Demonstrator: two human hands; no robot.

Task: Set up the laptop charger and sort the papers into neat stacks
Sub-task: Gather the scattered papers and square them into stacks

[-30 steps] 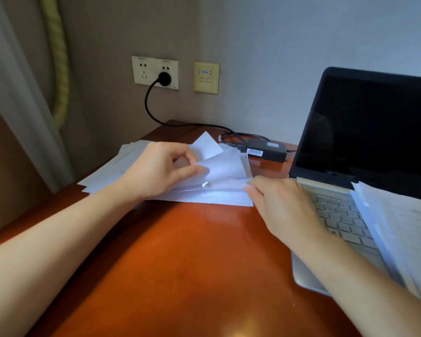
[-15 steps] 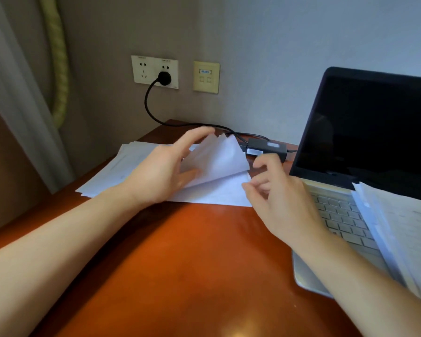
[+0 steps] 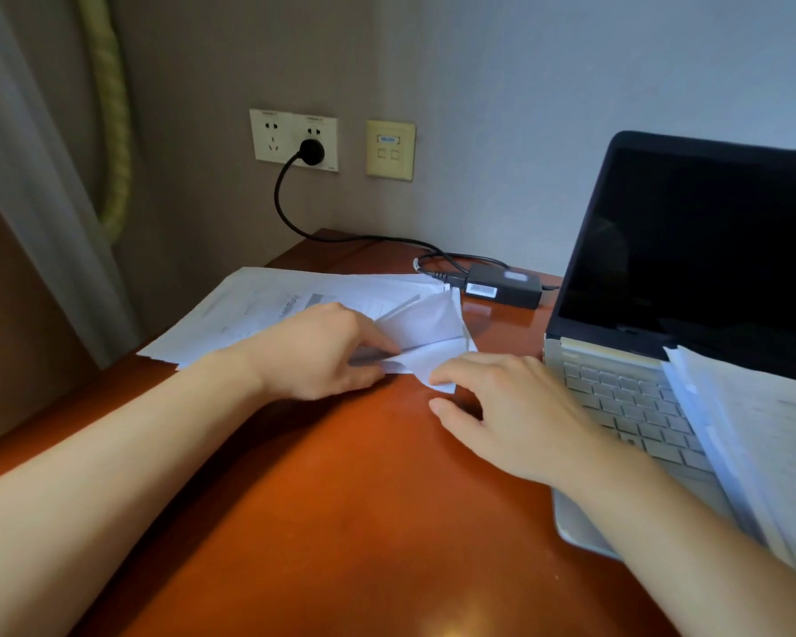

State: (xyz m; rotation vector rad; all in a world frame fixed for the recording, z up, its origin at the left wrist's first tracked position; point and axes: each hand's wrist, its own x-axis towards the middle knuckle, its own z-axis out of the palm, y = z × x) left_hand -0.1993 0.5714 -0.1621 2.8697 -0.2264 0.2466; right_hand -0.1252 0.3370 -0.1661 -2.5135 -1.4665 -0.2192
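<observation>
A loose pile of white papers (image 3: 267,305) lies on the brown desk (image 3: 341,498) at the back left. My left hand (image 3: 322,351) pinches a folded-up corner of those sheets near their right edge. My right hand (image 3: 511,406) rests beside it, its index fingertip on the lowest paper corner. The black charger brick (image 3: 502,287) sits behind the papers, its cable running to a plug (image 3: 311,151) in the wall socket. An open laptop (image 3: 690,278) with a dark screen stands at the right. A second pile of papers (image 3: 763,434) covers the right part of its keyboard.
A grey curtain (image 3: 33,177) with a green rope tie (image 3: 111,108) hangs at the left. A yellow data socket plate (image 3: 390,150) is on the wall beside the power socket. Bare desk surface stretches in front of the hands.
My left hand has come down from the raised sheets and now pinches their folded corner low on the desk. My right hand moved down, its index fingertip now on the paper's lower corner.
</observation>
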